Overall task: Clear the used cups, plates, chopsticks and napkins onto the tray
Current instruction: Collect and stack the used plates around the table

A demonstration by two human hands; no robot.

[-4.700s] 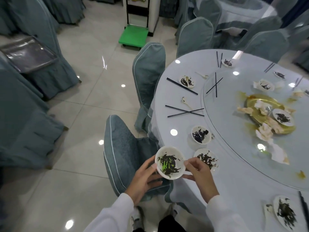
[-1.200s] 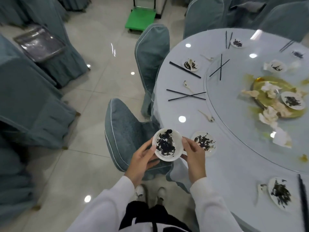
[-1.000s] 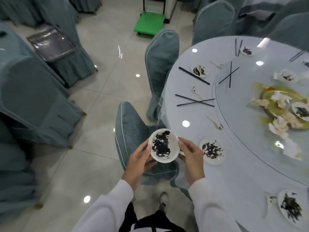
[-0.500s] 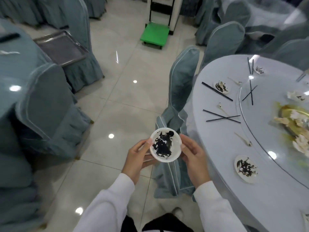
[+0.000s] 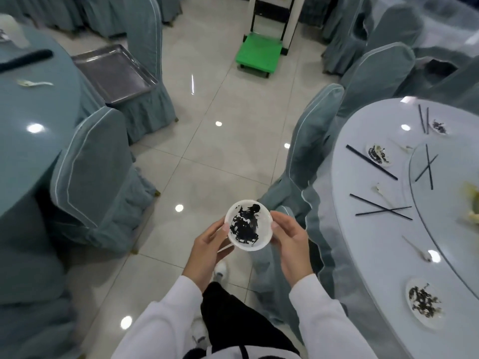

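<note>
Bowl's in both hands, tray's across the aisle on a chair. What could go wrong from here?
1. The bowl holds dark leftovers; the left hand and right hand grip only its rim, so a tilt may spill them on the floor.
2. The tray overhangs its chair seat; a hard set-down near the edge might tip it.
3. The chairs narrow the aisle; a foot could catch on a skirt.

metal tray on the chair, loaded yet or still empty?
Empty, as far as the head view shows: the tray has a bare grey bottom. The dirty bowl is held over the floor by the left hand and right hand.
</note>
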